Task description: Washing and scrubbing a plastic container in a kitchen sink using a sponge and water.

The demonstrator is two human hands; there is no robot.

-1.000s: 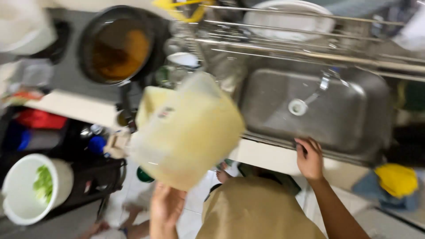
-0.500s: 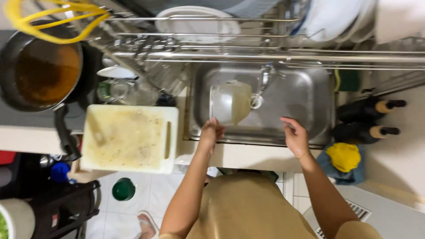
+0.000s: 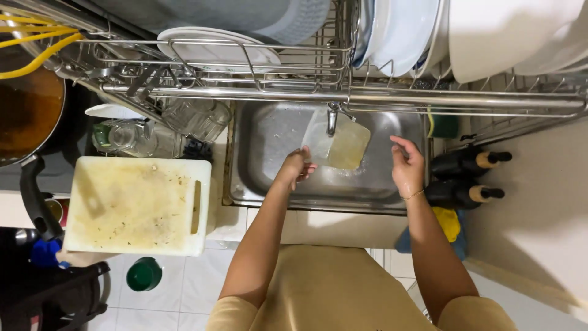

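Observation:
My left hand [image 3: 296,167] grips the left edge of a small translucent plastic sheet [image 3: 340,143], held tilted over the steel sink [image 3: 269,132] right under the tap [image 3: 332,116]. Water runs down onto it. My right hand [image 3: 406,164] hovers open just right of the sheet, fingers spread, wet, holding nothing. A white cutting board [image 3: 138,205], stained and speckled with bits, lies on the counter left of the sink.
A wire dish rack [image 3: 318,73] with plates and bowls hangs over the sink. Glass jars [image 3: 153,132] stand left of the basin. A dark pan [image 3: 24,116] sits at far left. Two dark bottles [image 3: 465,178] lie right of the sink. A green cup [image 3: 144,274] is on the floor.
The cutting board was set down on the counter left of the sink. My left hand moved the plastic sheet further under the tap, and my right hand rose beside it.

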